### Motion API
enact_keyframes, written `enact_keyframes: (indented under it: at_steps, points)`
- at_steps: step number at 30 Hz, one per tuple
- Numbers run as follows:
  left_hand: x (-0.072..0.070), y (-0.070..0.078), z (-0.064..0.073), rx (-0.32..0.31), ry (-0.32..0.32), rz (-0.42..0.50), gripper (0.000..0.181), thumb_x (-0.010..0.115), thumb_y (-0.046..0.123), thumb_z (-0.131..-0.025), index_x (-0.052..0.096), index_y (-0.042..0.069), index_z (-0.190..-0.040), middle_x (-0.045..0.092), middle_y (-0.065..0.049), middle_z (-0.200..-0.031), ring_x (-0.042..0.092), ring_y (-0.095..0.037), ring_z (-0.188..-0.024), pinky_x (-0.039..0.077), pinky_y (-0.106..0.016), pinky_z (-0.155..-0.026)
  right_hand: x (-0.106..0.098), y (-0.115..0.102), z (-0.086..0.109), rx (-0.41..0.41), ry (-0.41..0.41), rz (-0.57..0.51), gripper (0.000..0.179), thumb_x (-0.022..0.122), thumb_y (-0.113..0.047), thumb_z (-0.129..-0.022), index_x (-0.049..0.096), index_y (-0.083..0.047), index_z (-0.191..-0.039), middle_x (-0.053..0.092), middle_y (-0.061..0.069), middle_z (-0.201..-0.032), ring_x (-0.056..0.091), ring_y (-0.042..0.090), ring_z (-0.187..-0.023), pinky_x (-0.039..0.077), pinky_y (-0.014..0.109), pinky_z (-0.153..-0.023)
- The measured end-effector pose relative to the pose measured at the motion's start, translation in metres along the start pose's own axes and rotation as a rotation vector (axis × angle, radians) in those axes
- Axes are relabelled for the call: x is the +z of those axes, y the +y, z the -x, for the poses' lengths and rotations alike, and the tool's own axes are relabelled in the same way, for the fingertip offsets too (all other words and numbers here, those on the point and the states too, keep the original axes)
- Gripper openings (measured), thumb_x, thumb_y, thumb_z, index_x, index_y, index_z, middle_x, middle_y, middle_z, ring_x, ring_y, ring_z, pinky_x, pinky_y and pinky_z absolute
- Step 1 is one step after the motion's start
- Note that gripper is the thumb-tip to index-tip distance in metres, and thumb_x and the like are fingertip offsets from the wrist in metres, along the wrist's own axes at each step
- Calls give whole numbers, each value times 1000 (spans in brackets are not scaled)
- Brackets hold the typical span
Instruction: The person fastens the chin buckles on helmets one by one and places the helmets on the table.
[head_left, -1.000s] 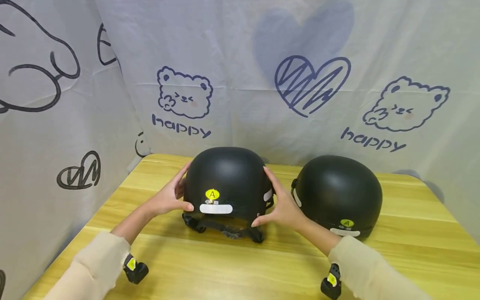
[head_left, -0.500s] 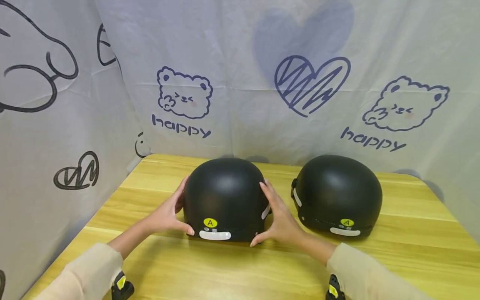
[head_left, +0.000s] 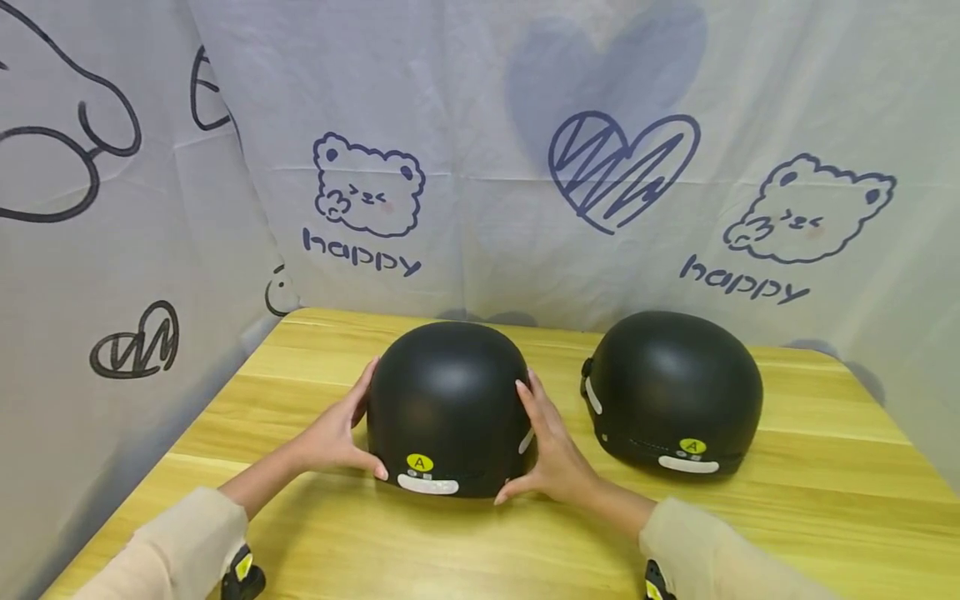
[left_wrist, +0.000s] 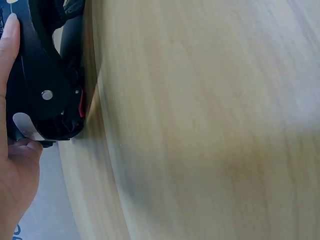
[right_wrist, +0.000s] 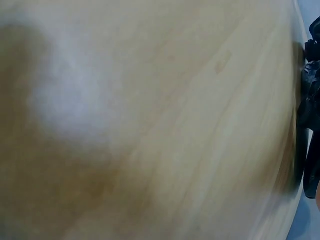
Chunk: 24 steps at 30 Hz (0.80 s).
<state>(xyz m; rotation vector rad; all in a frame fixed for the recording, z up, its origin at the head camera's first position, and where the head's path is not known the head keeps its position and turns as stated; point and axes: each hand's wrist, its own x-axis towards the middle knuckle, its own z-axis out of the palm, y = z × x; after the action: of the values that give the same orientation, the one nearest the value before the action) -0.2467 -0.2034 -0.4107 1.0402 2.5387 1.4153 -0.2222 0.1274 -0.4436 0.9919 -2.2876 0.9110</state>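
Observation:
A matte black helmet with a yellow "A" sticker and a white strip along its lower edge is held between both hands, left of the table's middle. My left hand grips its left side, thumb at the lower front edge. On the opposite side my right hand holds it with fingers spread and thumb low. The left wrist view shows the helmet's side with a round rivet, close over the wood. Black straps show at the right wrist view's edge. Whether the rim touches the table cannot be told.
A second black helmet stands to the right on the wooden table, a small gap from my right hand. White curtains with printed bears and hearts hang behind the table and along its left.
Both hands have lowered the held helmet and brought it slightly nearer; its dangling straps no longer show in the head view. The second helmet has stayed put.

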Motion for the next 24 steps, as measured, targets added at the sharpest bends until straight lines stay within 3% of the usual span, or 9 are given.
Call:
enact_keyframes:
  at_steps: [3, 6, 24]
  points:
    - [0, 0, -2, -7, 9, -19, 140, 90, 22, -54, -12, 24, -149, -4, -18, -156, 13, -43, -139, 24, -40, -108, 2, 2, 0, 5, 5, 0, 143, 92, -39, -35, 12, -6, -149, 9, 23, -154, 29, 48, -133, 40, 58, -96]
    - [0, -1, -4, -15, 13, -31, 140, 90, 22, -54, -12, 24, -149, -4, -19, -156, 12, -44, -139, 22, -51, -104, 2, 4, -1, 11, 1, 4, 142, 92, -38, -36, 12, -7, -149, 9, 23, -154, 30, 48, -132, 40, 58, -96]
    - [6, -7, -10, -42, 32, -90, 141, 90, 28, -53, -13, 23, -149, -5, -15, -157, 10, -39, -142, 20, -47, -107, 2, 11, -1, 14, -32, 75, 145, 91, -44, -36, 8, -7, -149, 7, 26, -153, 31, 47, -132, 43, 52, -97]
